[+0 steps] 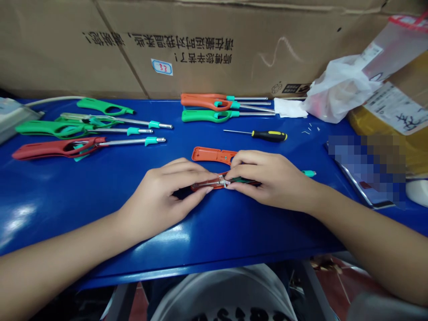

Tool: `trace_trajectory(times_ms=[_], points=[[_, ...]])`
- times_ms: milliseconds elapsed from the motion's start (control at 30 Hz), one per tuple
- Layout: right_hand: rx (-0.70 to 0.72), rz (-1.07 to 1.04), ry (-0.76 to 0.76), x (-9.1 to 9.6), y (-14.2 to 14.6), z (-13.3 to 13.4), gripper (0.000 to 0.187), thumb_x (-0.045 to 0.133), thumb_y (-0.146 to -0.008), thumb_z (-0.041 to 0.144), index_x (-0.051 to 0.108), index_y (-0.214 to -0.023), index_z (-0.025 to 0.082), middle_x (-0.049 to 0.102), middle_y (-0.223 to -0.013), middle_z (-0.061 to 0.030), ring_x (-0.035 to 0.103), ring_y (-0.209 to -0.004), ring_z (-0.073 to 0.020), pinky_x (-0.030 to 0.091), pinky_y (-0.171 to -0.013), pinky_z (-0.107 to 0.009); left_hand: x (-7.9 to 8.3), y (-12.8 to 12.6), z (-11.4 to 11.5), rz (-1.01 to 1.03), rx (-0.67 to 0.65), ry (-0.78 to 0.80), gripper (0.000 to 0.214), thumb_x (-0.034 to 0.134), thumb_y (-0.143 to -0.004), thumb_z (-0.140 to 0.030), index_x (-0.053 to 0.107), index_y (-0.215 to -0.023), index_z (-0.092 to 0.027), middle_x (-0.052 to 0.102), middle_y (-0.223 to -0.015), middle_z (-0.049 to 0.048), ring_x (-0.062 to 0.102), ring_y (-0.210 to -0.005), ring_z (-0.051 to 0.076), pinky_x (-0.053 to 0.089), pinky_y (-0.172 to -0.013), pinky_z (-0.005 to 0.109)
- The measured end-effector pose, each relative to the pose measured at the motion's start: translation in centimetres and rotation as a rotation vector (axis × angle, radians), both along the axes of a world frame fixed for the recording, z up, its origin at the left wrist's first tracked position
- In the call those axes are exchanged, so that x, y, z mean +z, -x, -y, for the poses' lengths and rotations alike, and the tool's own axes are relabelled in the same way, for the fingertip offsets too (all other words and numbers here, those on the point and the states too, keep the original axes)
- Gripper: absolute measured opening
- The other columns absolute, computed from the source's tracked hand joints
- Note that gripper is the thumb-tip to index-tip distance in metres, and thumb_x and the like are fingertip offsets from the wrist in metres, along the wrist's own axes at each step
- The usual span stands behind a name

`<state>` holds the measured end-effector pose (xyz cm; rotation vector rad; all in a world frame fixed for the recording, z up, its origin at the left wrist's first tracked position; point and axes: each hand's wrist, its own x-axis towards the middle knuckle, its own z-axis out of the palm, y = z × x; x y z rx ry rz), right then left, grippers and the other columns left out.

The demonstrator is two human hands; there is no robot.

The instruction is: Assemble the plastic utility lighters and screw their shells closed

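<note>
An opened orange barbecue lighter (207, 184) lies on the blue table between my hands, its inner parts exposed in the handle shell. My left hand (167, 189) pinches the handle end between thumb and fingers. At the middle of the lighter, my right hand (270, 176) is closed, fingertips pressed on the small white and metal inner parts. My right hand covers much of the front section; its turquoise tip (309, 173) shows beyond. Just behind lies the loose orange shell half (209, 154), partly hidden by the right fingers.
Green lighter parts (50, 128) and a red lighter (60, 148) lie at left. More lighters (205, 116) lie at the back, near a yellow-black screwdriver (269, 135). A phone (364, 178), plastic bag (344, 84) and white mouse (417, 192) are at right; a cardboard box (200, 26) stands behind.
</note>
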<state>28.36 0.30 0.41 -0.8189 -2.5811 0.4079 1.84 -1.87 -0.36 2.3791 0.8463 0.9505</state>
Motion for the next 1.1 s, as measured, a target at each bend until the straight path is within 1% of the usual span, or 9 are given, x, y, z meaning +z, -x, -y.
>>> trace_trajectory(times_ms=[167,367,467,567,667,800,900,1000,1100], points=[[0.003,0.002,0.022,0.1,0.0,-0.01,0.02,0.06,-0.105,0.026,0.078,-0.103,0.018,0.072,-0.105,-0.0053,0.07,-0.098,-0.0188,0.051,-0.081,-0.031,-0.02,-0.08,-0.09,0.006,0.0,-0.001,0.026,0.073,-0.095,-0.011,0.078,-0.119,-0.02,0.081,-0.11,0.0034,0.073,-0.1,0.015,0.059,-0.093,0.027],[-0.009,-0.002,0.055,0.03,0.05,0.05,0.021,0.059,-0.104,0.023,0.079,-0.101,0.018,0.072,-0.104,-0.0055,0.069,-0.096,-0.0187,0.05,-0.082,-0.031,-0.14,-0.16,-0.15,0.026,-0.005,-0.018,0.027,0.073,-0.094,-0.01,0.079,-0.118,-0.021,0.082,-0.108,0.0033,0.074,-0.098,0.016,0.059,-0.092,0.029],[-0.034,-0.056,0.122,0.2,0.11,0.06,0.018,0.061,-0.102,0.021,0.079,-0.102,0.018,0.071,-0.103,-0.0052,0.068,-0.096,-0.0174,0.05,-0.081,-0.03,-0.15,-0.14,-0.16,0.044,0.003,-0.019,0.026,0.074,-0.093,-0.009,0.079,-0.117,-0.021,0.082,-0.107,0.0032,0.074,-0.097,0.016,0.06,-0.09,0.029],[-0.071,-0.137,0.196,0.39,0.13,0.04,0.011,0.068,-0.097,0.021,0.079,-0.1,0.016,0.069,-0.099,-0.0041,0.066,-0.088,-0.0149,0.049,-0.077,-0.029,-0.09,-0.13,-0.13,0.059,0.026,-0.012,0.024,0.075,-0.093,-0.011,0.079,-0.115,-0.02,0.082,-0.106,0.0035,0.074,-0.095,0.016,0.059,-0.088,0.028],[-0.064,-0.183,0.203,0.35,0.15,-0.05,0.008,0.071,-0.094,0.017,0.079,-0.094,0.016,0.069,-0.092,-0.0028,0.065,-0.082,-0.0131,0.049,-0.074,-0.027,-0.05,-0.11,-0.05,0.068,0.065,-0.001,0.021,0.076,-0.093,-0.014,0.079,-0.113,-0.019,0.082,-0.103,0.0036,0.073,-0.092,0.015,0.059,-0.084,0.026],[-0.032,-0.239,0.184,0.09,0.19,-0.2,0.01,0.07,-0.095,0.012,0.078,-0.091,0.016,0.07,-0.089,-0.002,0.065,-0.08,-0.0113,0.049,-0.074,-0.025,-0.04,-0.05,0.05,0.059,0.097,0.027,0.021,0.077,-0.093,-0.017,0.08,-0.113,-0.02,0.081,-0.1,0.0031,0.073,-0.088,0.015,0.059,-0.081,0.025],[0.0,-0.239,0.181,0.06,0.14,-0.29,0.01,0.069,-0.096,0.013,0.077,-0.092,0.016,0.071,-0.09,-0.0028,0.066,-0.082,-0.0122,0.05,-0.076,-0.025,0.03,-0.06,0.1,0.057,0.087,0.047,0.022,0.077,-0.093,-0.018,0.08,-0.114,-0.023,0.082,-0.101,0.0018,0.073,-0.088,0.014,0.059,-0.08,0.025],[0.03,-0.214,0.184,0.11,0.05,-0.32,0.01,0.068,-0.097,0.014,0.077,-0.093,0.018,0.074,-0.094,-0.0044,0.069,-0.089,-0.0151,0.052,-0.081,-0.028,0.1,-0.15,0.13,0.066,0.064,0.074,0.023,0.077,-0.093,-0.017,0.08,-0.115,-0.024,0.082,-0.105,0.0013,0.073,-0.091,0.015,0.059,-0.083,0.026],[0.032,-0.19,0.187,0.12,0.0,-0.3,0.01,0.067,-0.097,0.016,0.077,-0.094,0.019,0.076,-0.098,-0.0055,0.07,-0.094,-0.0172,0.053,-0.084,-0.031,0.14,-0.28,0.13,0.079,0.047,0.091,0.022,0.076,-0.094,-0.017,0.08,-0.115,-0.024,0.083,-0.107,0.0013,0.074,-0.092,0.016,0.06,-0.084,0.027]])
